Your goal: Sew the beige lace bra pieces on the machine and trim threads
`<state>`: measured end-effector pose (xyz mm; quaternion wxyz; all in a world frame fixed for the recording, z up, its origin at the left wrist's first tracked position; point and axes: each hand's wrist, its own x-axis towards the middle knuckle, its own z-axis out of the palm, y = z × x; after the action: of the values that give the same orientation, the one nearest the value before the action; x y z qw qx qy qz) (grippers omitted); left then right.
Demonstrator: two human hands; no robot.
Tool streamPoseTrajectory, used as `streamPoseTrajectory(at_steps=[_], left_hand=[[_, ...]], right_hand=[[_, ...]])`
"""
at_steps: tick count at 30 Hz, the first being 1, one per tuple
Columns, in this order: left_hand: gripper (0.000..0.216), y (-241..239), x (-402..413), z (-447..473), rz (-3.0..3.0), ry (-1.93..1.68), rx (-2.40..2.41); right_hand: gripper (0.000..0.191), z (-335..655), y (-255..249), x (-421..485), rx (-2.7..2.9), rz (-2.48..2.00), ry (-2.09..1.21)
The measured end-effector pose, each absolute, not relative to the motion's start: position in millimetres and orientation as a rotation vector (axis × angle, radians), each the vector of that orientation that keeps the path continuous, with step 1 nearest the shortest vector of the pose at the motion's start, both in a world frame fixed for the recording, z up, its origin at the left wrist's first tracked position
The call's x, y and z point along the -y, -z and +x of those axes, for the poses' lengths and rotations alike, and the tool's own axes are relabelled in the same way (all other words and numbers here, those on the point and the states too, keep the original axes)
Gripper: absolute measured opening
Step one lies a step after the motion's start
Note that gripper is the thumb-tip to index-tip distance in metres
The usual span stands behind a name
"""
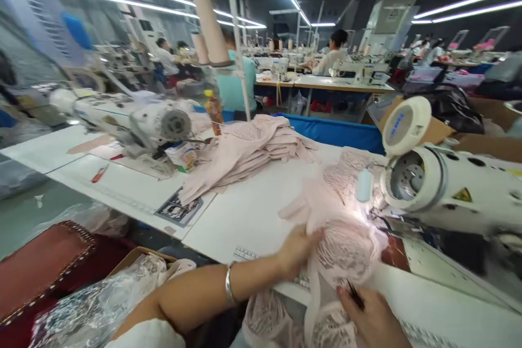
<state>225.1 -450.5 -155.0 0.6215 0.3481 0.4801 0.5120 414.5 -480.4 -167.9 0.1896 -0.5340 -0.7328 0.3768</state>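
Note:
A pale pink lace bra (346, 250) lies at the sewing machine on the right, its far part under the lit needle area and its near part hanging over the table edge. My left hand (299, 250), a silver bangle on its wrist, is closed on the bra's left edge; its fingertips are partly blurred against the fabric. Lower down, my right hand (369, 310) grips a small dark pointed tool (355, 294), perhaps tweezers or thread snips, beside the lower lace cup. The sewing machine (460, 185) has its round end cover (406, 125) swung up.
A stack of pale pink bra pieces (261, 147) lies mid-table. Left of it stand another sewing machine (130, 114), thread cones (207, 22) and a drink bottle (213, 111). A red-handled cutter (100, 173) lies farther left. Co-workers (332, 54) sit at tables beyond.

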Motion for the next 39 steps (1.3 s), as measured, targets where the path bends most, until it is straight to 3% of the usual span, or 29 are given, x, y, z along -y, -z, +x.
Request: streamPoseTrajectory(at_steps=[2,4,9,11,13,15,17,20,24,26,32,39], left_hand=[[0.056,147,427,213,0.842,-1.141,-1.032],[0.053,143,400,194,1.113,-1.2,-1.317],[0.068,142,370,155,1.263,-1.302,-1.649],[0.057,144,377,163,1.427,-1.353,-1.689],[0.031,146,388,187,1.841,-1.201,-1.455],[0.021,147,399,219,2.432,-0.735,-0.846],[0.03,149,406,248,2.732,-0.418,-0.519],[0.054,152,408,274,2.873,-0.297,-0.68],[0.062,163,400,277,2.846,-0.377,-0.831],[0.06,167,394,273,2.839,-0.433,-0.794],[0.021,159,376,274,2.94,-0.293,-0.763],[0.02,170,385,283,2.935,-0.488,-1.087]], right_hand=[[0.051,412,159,481,2.075,-1.503,-1.04],[0.049,416,155,482,2.086,-1.554,-0.967],[0.037,445,151,484,2.314,-1.634,-0.794],[0.032,451,141,479,2.444,-1.683,-0.766],[0.029,455,122,471,2.552,-1.697,-0.741],[0.024,461,95,460,2.671,-1.619,-0.758],[0.025,474,69,447,2.807,-1.516,-0.827],[0.029,499,49,426,2.896,-1.495,-0.689],[0.011,505,79,397,2.601,-1.739,-0.216],[0.014,492,106,386,2.348,-1.755,-0.243],[0.026,462,157,370,2.063,-1.827,-0.277],[0.03,466,166,370,1.931,-1.756,-0.367]])
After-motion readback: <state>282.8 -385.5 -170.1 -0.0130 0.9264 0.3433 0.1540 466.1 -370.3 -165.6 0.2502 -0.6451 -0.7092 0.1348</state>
